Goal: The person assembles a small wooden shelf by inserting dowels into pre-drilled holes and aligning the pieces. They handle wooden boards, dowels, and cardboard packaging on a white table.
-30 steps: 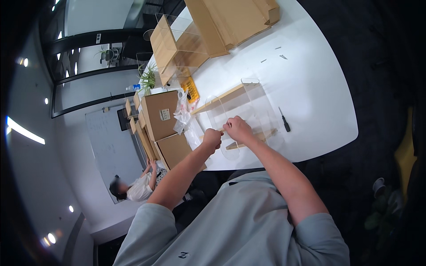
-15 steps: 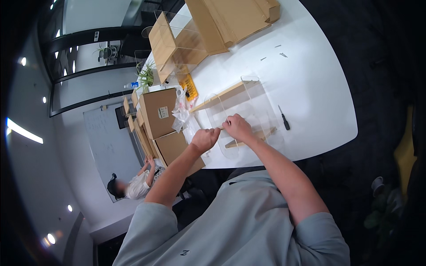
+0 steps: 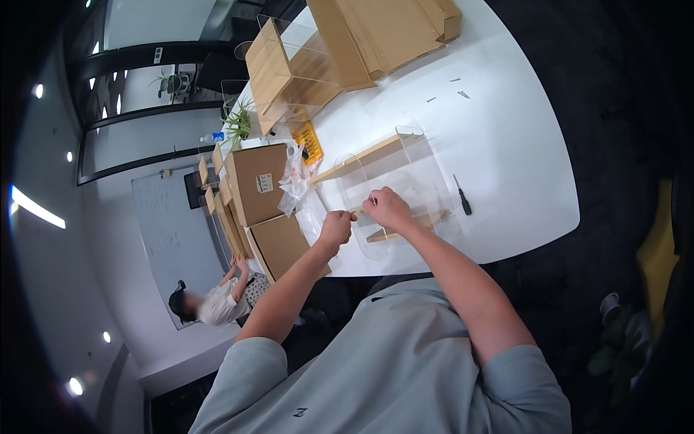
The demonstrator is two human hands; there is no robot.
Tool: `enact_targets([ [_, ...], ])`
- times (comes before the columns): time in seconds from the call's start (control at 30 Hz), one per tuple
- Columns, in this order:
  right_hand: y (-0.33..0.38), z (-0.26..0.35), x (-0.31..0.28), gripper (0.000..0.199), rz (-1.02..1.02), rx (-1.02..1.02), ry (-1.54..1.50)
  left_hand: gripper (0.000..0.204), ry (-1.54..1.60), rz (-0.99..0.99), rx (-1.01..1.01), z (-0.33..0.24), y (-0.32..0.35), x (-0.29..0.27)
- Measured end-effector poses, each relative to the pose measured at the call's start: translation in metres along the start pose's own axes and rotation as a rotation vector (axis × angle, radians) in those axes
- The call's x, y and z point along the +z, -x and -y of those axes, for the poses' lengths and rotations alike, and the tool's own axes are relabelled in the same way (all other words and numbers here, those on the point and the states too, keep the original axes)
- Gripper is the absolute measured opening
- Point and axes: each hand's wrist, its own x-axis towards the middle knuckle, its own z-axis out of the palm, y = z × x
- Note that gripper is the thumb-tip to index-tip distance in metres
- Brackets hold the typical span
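A clear acrylic frame with light wooden boards [image 3: 372, 155] stands on the white table in front of me. My left hand [image 3: 337, 227] is closed at the near left side of its clear end panel [image 3: 347, 181], thumb pointing toward my right hand. Bent fingers close my right hand [image 3: 388, 210] over the inside of the frame, just above the lower wooden board [image 3: 412, 226]. Only a small gap parts the two hands. What either one pinches is hidden or too small to name. A black-handled screwdriver [image 3: 464, 202] lies right of the frame.
Small metal pieces [image 3: 463, 94] lie farther back on the table [image 3: 520, 166]. A second wood-and-acrylic unit [image 3: 271, 65] and opened cardboard [image 3: 390, 36] occupy the far side. Cardboard boxes [image 3: 256, 184], plastic wrap [image 3: 293, 184], a yellow packet [image 3: 309, 141] and a plant [image 3: 238, 123] are left; beyond sits another person [image 3: 224, 300].
My left hand has turned slightly and drawn a little away from my right hand. The right hand stays in nearly the same place over the frame.
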Motion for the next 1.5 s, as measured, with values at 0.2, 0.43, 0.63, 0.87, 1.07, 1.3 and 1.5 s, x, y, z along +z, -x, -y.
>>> enact_targets([
  [0.2, 0.002, -0.001, 0.000, 0.033, 0.007, 0.008, -0.001, 0.022, 0.069, 0.011, -0.077, -0.020, 0.011, 0.012],
  [0.43, 0.001, -0.002, -0.001, 0.032, 0.016, 0.005, -0.011, 0.023, 0.024, -0.003, -0.099, -0.023, 0.011, 0.019],
  [0.63, 0.001, -0.001, -0.002, 0.032, 0.032, 0.020, 0.002, 0.022, 0.062, -0.004, -0.129, -0.022, 0.009, 0.020],
  [0.87, 0.000, -0.002, -0.002, 0.032, 0.017, 0.009, 0.001, 0.020, 0.536, 0.073, -0.390, -0.019, -0.005, 0.017],
  [1.07, 0.002, -0.001, -0.001, 0.032, 0.003, 0.003, -0.012, 0.022, -0.102, -0.045, -0.109, -0.016, -0.007, 0.025],
  [1.3, 0.002, -0.001, -0.003, 0.033, 0.021, 0.025, -0.025, 0.016, -0.753, -0.175, 0.498, 0.007, -0.001, 0.022],
  [1.5, 0.002, -0.004, -0.001, 0.032, -0.015, -0.006, -0.044, 0.006, -1.247, -0.069, 0.921, -0.009, 0.008, -0.007],
])
